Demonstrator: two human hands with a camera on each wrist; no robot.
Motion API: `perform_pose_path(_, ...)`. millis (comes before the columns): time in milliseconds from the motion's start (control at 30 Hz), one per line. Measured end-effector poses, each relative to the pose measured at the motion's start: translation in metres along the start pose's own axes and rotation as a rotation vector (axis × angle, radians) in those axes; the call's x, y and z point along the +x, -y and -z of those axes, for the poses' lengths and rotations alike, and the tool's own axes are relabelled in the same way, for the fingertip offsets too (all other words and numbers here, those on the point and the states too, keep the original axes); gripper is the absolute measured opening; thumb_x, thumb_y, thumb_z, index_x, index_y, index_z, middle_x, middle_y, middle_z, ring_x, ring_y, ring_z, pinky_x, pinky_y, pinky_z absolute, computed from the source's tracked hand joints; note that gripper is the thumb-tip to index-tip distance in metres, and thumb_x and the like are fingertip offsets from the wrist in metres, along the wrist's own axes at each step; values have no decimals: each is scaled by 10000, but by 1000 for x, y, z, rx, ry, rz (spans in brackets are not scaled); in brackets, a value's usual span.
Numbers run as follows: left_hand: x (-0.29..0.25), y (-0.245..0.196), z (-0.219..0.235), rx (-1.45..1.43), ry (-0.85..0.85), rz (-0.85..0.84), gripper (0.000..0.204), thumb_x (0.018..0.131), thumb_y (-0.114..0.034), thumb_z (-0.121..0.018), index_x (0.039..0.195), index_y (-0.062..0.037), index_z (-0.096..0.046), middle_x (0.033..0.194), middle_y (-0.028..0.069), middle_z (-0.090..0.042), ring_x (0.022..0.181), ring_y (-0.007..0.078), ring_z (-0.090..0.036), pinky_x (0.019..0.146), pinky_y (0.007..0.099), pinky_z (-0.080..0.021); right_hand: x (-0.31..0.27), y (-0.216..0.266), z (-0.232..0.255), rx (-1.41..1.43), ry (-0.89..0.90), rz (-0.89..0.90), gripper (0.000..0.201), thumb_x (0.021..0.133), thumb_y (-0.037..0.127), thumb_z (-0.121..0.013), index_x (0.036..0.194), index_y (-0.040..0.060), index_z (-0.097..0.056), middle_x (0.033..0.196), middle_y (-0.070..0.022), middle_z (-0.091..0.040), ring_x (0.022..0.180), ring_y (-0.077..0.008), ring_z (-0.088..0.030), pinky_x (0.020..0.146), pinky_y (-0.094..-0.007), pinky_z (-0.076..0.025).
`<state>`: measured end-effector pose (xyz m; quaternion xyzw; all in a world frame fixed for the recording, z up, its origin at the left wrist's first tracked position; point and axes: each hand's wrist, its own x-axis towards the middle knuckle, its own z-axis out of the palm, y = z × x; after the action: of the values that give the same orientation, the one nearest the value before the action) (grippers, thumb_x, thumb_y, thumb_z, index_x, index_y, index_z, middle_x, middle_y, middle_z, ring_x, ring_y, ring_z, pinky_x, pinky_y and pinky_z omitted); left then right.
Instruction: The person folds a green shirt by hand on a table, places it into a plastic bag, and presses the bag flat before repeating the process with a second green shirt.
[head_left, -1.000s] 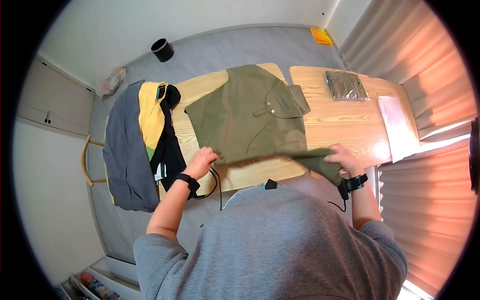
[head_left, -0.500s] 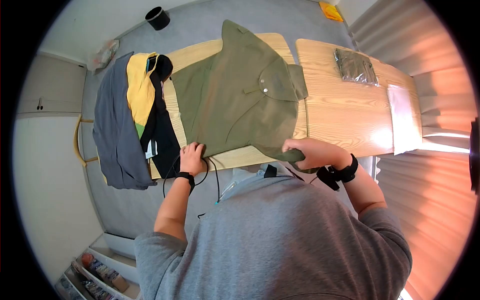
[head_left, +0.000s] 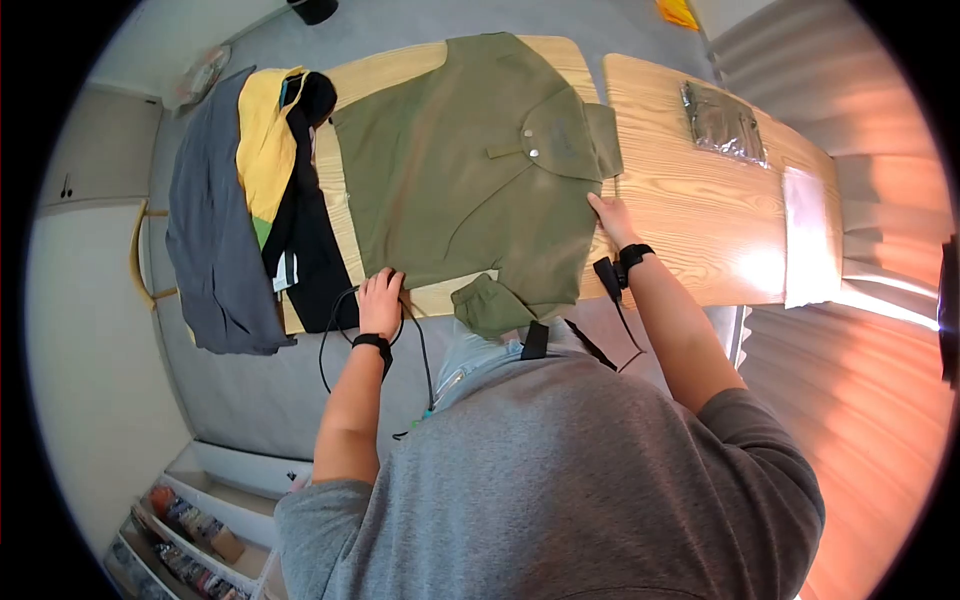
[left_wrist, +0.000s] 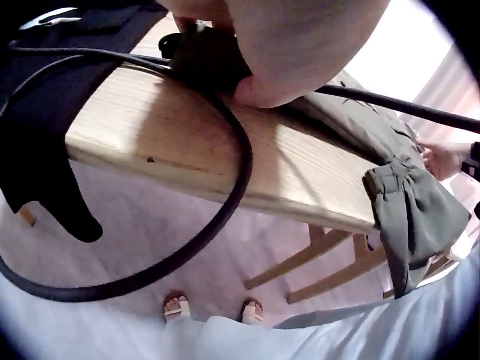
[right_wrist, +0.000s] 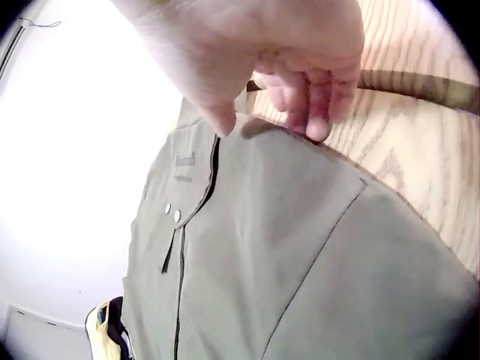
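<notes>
An olive-green jacket (head_left: 440, 170) lies spread out, its snapped collar flap toward the right. One sleeve (head_left: 490, 305) hangs over the near table edge, cuff to the left. At the hem's near corner is my left hand (head_left: 380, 305); in the left wrist view the left hand (left_wrist: 292, 45) pinches dark cloth between thumb and fingers. My right hand (head_left: 615, 218) touches the jacket's edge below the collar. From the right wrist, thumb and fingertips of the right hand (right_wrist: 277, 67) stand apart, resting on the jacket (right_wrist: 277, 225) and its edge.
Grey, yellow and black clothes (head_left: 215, 230) lie at the table's left end. A plastic-wrapped package (head_left: 725, 125) and a white sheet (head_left: 808, 235) lie on the right table (head_left: 690, 225). A black cable (left_wrist: 244, 165) loops near my left hand. A wooden chair (head_left: 137, 255) stands at left.
My right hand has let go of the sleeve, which now hangs over the near edge, and moved up to the jacket's edge by the collar. The left hand stays at the hem corner.
</notes>
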<state>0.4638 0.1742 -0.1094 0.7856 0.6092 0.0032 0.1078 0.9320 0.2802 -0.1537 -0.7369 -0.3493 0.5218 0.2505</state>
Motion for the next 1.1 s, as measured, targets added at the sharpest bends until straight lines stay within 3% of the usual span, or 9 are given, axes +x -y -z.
perform_pose_path(100, 1, 0, 3, 1, 10, -26, 393, 759, -24, -529, 1139, -123, -553, 1174, 76, -516, 1094, 270, -496, 963, 429, -366, -3, 6, -14, -126, -48, 153, 450, 790, 323, -699, 991, -71, -615, 889, -186, -670, 807, -260, -649, 747, -357, -490)
perform_pose_path(233, 3, -6, 17, -63, 87, -39, 387, 775, -5, -506, 1143, -115, -558, 1174, 72, -518, 1113, 262, -494, 965, 422, -369, 13, -25, -1, -56, -16, 136, 447, 797, 301, -695, 1033, -69, -610, 918, -196, -671, 832, -270, -654, 747, -356, -492)
perform_pose_path(467, 1, -11, 7, -167, -20, -17, 327, 762, -16, -547, 1083, -72, -570, 1163, 96, -535, 1081, 284, -515, 926, 408, -413, 3, -44, -8, -136, -242, 195, 451, 820, 299, -673, 1068, -68, -592, 951, -224, -658, 865, -286, -643, 773, -351, -481)
perform_pose_path(533, -1, -13, 3, -141, -20, -7, 290, 779, -24, -543, 1065, -64, -568, 1155, 99, -534, 1056, 286, -523, 892, 400, -438, -5, -42, -3, -41, -196, 101, 377, 853, 206, -654, 1118, -53, -587, 986, -135, -670, 842, -195, -633, 759, -309, -492)
perform_pose_path(667, -7, -11, -12, -124, -56, 105, 285, 780, 4, -523, 1052, -61, -572, 1139, 98, -534, 1043, 299, -521, 868, 387, -459, -18, -48, -4, -66, -307, 162, 371, 858, 263, -650, 1052, -49, -604, 904, -122, -667, 775, -177, -618, 716, -293, -489)
perform_pose_path(767, -12, -9, -17, -144, -107, 118, 257, 815, -38, -492, 1057, -78, -568, 1124, 80, -531, 1026, 288, -522, 848, 383, -469, -49, -53, -1, 222, -63, -89, 391, 838, 405, -652, 811, 25, -566, 639, -7, -496, 542, -103, -446, 497, -248, -361)
perform_pose_path(800, -12, -9, -17, -148, -107, 117, 257, 815, -38, -492, 1057, -78, -568, 1124, 80, -531, 1026, 288, -522, 848, 383, -469, -92, -15, -5, 143, 3, -93, 408, 803, 420, -684, 810, 33, -554, 641, 3, -477, 526, -97, -430, 477, -242, -338)
perform_pose_path(933, -8, -3, -13, -228, -63, 141, 256, 788, 6, -490, 1011, -77, -584, 1118, 59, -547, 1029, 276, -528, 814, 391, -486, -132, -46, -7, 51, 376, -278, 399, 820, 352, -669, 1104, 82, -595, 963, 3, -618, 814, -91, -529, 721, -245, -424)
perform_pose_path(1100, -7, 5, 2, -292, -101, 54, 175, 795, 3, -511, 922, -54, -616, 1006, 80, -614, 950, 291, -575, 805, 382, -488, -143, -62, 0, 201, 423, -347, 402, 838, 300, -670, 1131, 37, -591, 1012, -23, -634, 928, -111, -562, 791, -270, -448)
